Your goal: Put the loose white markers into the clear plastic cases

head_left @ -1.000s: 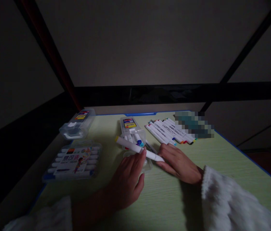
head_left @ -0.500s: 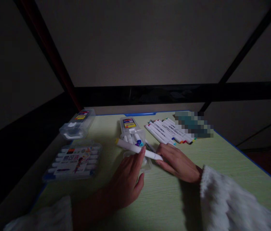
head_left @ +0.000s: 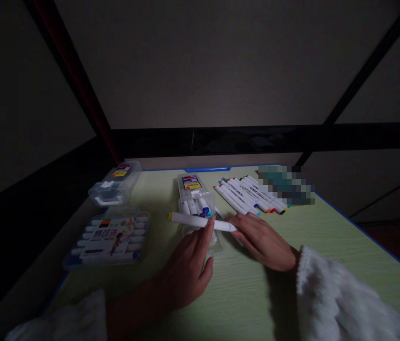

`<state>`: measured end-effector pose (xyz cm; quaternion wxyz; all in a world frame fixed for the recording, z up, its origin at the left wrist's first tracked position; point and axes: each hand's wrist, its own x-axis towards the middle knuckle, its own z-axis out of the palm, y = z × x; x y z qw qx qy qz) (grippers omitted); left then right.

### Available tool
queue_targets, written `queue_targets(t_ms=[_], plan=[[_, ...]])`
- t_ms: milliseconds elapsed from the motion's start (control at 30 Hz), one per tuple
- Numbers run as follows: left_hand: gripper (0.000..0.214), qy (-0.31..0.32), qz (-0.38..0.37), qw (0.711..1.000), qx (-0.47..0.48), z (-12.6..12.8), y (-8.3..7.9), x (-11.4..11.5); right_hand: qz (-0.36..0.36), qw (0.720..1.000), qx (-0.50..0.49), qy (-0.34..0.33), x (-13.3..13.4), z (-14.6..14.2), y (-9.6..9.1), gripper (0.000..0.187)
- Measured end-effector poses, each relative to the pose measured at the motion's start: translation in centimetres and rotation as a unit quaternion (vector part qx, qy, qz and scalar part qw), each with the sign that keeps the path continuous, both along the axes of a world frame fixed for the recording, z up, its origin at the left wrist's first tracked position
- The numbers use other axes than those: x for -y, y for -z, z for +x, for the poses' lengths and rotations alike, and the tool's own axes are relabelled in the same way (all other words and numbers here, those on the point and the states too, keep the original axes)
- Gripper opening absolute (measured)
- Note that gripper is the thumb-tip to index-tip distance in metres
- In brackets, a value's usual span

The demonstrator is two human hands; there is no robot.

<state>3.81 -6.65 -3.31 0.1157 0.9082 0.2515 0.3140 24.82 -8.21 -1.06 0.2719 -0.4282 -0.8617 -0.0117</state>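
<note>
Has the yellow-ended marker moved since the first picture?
Yes. The yellow-ended marker has swung more level: its yellow end sits lower in view and slightly farther left against the middle case.

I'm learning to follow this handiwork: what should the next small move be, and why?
Probably turn the yellow-ended marker lengthwise with the right hand, which grips one end: it is held crosswise before the open case, while the markers inside point toward the person.

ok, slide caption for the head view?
Right hand holds a yellow-ended white marker, left hand against it, loose markers lying beyond.
</note>
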Motion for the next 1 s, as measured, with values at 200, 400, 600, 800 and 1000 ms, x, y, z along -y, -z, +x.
queue_targets(t_ms=[200, 400, 600, 800, 1000], plan=[[0.079, 0.017, 0.014, 1.000, 0.004, -0.04, -0.33, 0.01, 0.008, 1.000, -0.006, -0.003, 0.02, 0.09, 0.12, 0.029], [0.081, 0.007, 0.022, 0.999, 0.030, -0.01, -0.25, -0.07, 0.018, 1.000, -0.007, -0.007, 0.01, 0.14, 0.15, 0.028], [0.082, -0.012, -0.004, 0.999, 0.038, -0.04, 0.11, 0.09, 0.024, 1.000, -0.007, -0.004, 0.04, 0.23, 0.15, 0.029], [0.080, -0.018, -0.012, 0.999, 0.038, 0.06, 0.03, 0.04, 0.045, 0.999, -0.002, -0.002, 0.08, 0.34, 0.12, 0.029], [0.080, -0.026, -0.013, 0.999, 0.032, 0.07, -0.02, 0.07, 0.064, 0.998, -0.017, -0.004, 0.11, 0.43, 0.16, 0.024]])
